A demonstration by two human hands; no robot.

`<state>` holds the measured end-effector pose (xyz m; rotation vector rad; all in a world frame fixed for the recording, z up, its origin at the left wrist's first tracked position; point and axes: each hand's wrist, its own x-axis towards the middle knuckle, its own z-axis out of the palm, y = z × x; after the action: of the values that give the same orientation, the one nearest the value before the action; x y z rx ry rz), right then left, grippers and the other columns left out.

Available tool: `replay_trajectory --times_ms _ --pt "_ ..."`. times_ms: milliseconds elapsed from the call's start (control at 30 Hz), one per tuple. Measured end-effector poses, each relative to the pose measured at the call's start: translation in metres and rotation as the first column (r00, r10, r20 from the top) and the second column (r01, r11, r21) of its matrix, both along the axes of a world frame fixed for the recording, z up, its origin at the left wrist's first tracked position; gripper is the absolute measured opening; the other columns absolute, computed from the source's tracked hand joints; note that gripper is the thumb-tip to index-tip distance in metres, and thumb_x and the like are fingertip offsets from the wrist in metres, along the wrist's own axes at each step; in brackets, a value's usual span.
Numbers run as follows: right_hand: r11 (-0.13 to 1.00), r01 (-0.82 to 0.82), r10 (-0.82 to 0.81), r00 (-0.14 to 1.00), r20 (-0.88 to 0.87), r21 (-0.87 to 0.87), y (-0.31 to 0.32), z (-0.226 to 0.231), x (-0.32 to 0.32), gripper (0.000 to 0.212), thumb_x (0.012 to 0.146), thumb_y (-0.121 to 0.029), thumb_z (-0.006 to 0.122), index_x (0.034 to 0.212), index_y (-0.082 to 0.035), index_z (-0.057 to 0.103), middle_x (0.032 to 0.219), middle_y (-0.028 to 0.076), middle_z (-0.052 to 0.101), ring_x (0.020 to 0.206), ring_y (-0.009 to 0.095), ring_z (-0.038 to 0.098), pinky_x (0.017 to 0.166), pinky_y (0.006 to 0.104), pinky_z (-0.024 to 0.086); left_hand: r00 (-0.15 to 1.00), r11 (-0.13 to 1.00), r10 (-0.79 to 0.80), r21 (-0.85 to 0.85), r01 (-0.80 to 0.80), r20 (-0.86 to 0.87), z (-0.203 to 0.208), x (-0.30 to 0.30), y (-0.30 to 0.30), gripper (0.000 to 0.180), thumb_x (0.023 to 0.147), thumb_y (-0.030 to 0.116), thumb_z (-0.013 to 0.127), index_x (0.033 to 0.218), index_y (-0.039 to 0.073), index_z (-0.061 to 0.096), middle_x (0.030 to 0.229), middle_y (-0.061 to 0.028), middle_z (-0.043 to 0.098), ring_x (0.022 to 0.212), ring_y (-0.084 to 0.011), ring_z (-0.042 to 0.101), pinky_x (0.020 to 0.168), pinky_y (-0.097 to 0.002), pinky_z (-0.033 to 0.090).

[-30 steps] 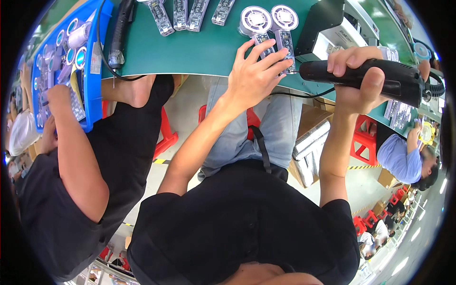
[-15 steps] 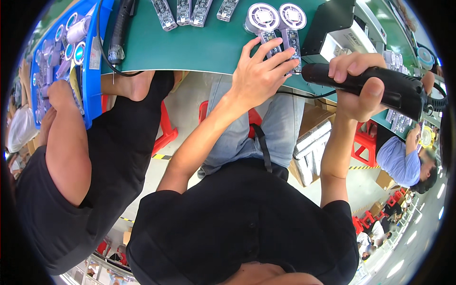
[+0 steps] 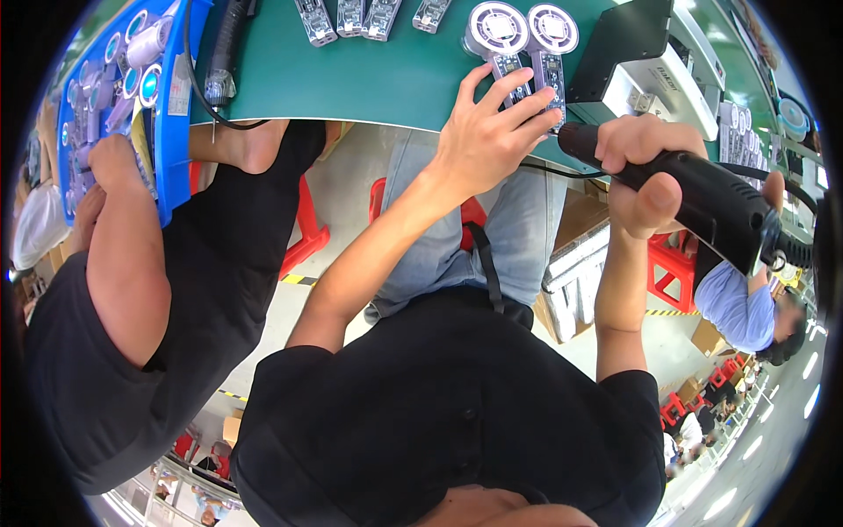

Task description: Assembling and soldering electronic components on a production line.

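Two purple-grey units with round white heads, like small handheld fans, lie side by side on the green tabletop: a left unit (image 3: 497,30) and a right unit (image 3: 553,30). Bare circuit boards show in their handles. My left hand (image 3: 492,132) spreads its fingers across both handles and holds them down; its thumb is hidden. A black electric screwdriver (image 3: 702,189) is gripped in my right hand (image 3: 654,167). Its nose points left, close to the lower end of the right handle. I cannot tell whether the bit touches it.
Several handle pieces (image 3: 351,16) lie along the far side. At far left, a co-worker's hand (image 3: 118,162) reaches into a blue bin (image 3: 176,158) of similar units. Another dark driver (image 3: 226,61) with a cable rests near that bin. A black-and-white box-shaped device (image 3: 654,79) stands right.
The screwdriver has tilted, and its nose sits slightly lower while its rear end has swung down. My left hand stays on the two handles. The whole view has shifted slightly.
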<state>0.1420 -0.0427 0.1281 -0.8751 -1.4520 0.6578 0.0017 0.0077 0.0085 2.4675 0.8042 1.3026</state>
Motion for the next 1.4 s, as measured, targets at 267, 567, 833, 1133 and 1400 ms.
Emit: replay_trajectory --times_ms 267,567,833,1133,1400 --pt "0.976 0.107 -0.084 0.988 -0.129 0.190 0.008 0.026 0.036 0.036 0.097 -0.028 0.062 0.094 0.006 0.053 0.072 0.016 0.058 0.054 0.023 0.059 0.054 0.0393 0.055 0.986 0.976 -0.158 -0.161 0.147 -0.057 0.016 -0.016 -0.002 0.043 0.075 0.004 0.070 0.117 0.013 0.068 0.136 -0.0034 0.057 0.132 -0.0290 0.047 0.110 -0.0540 0.034" --pt "0.865 0.351 -0.358 0.932 -0.049 0.359 0.020 0.070 0.072 0.038 0.090 -0.007 0.067 0.118 -0.002 0.042 0.063 0.016 0.056 0.047 0.024 0.057 0.047 0.0412 0.053 0.993 0.993 -0.109 -0.032 0.110 0.035 0.007 -0.023 -0.001 0.034 0.073 0.006 0.078 0.107 0.006 0.072 0.125 -0.0107 0.065 0.125 -0.0330 0.056 0.102 -0.0459 0.048" --pt "0.943 0.240 -0.235 0.971 -0.050 0.231 0.031 0.060 0.088 0.065 0.091 -0.028 0.073 0.127 -0.012 0.022 0.069 0.017 0.059 0.050 0.024 0.059 0.049 0.0404 0.055 0.992 0.992 -0.122 -0.026 0.123 0.046 0.006 -0.024 -0.001 0.031 0.074 0.005 0.078 0.104 0.006 0.073 0.124 -0.0105 0.066 0.125 -0.0331 0.057 0.100 -0.0454 0.049" --pt "0.989 0.148 -0.133 0.927 -0.352 0.015 0.028 0.044 0.077 0.042 0.098 -0.020 0.061 0.126 -0.011 0.031 0.071 0.016 0.057 0.050 0.023 0.055 0.048 0.0408 0.051 0.997 0.997 -0.074 0.024 0.073 0.028 -0.003 -0.024 -0.003 0.030 0.073 0.003 0.074 0.103 0.007 0.073 0.125 -0.0092 0.067 0.126 -0.0336 0.057 0.100 -0.0477 0.048" --pt "0.953 0.129 -0.067 0.973 -0.222 0.276 0.027 0.021 0.007 0.081 0.093 -0.011 0.062 0.149 -0.011 0.004 0.068 0.013 0.061 0.047 0.020 0.058 0.049 0.0357 0.054 0.999 0.999 -0.040 0.025 0.039 0.032 -0.004 -0.019 -0.008 0.032 0.072 0.002 0.070 0.103 0.009 0.073 0.127 -0.0082 0.066 0.128 -0.0325 0.056 0.100 -0.0522 0.044"
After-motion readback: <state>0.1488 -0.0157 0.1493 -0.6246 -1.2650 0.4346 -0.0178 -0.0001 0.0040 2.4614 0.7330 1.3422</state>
